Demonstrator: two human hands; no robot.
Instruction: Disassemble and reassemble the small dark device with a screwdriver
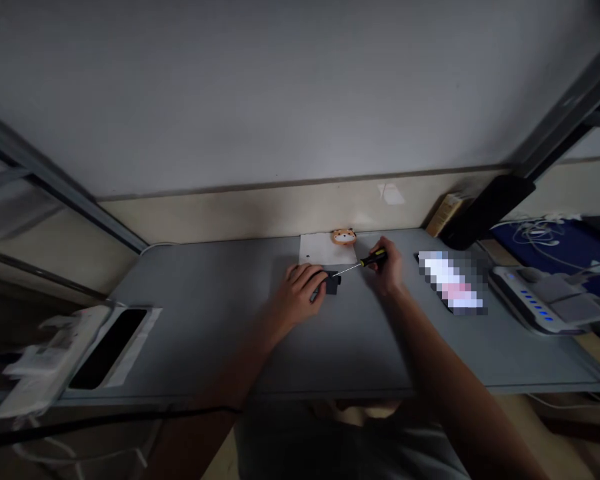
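Note:
My left hand (303, 291) is wrapped over a small dark piece (332, 285) on the grey desk and presses it down; most of it is under my fingers, so its kind is hard to make out. In my right hand (390, 265) is a screwdriver (374, 257) with a black and yellow handle. Its thin metal shaft points left, and the tip is at or very near the dark piece. Just behind lies a white sheet of paper (320, 248) with a small dark speck on it. An orange and white animal-faced object (345, 237) rests on the paper's far right corner.
Right of my right hand lies a phone (453, 283) with a lit, blurred screen. Beyond it are a power strip (535, 300) with plugs, tangled white cables (535, 232) and a black cylinder-like object (487, 210). A dark-screened phone (111, 347) lies at the left edge.

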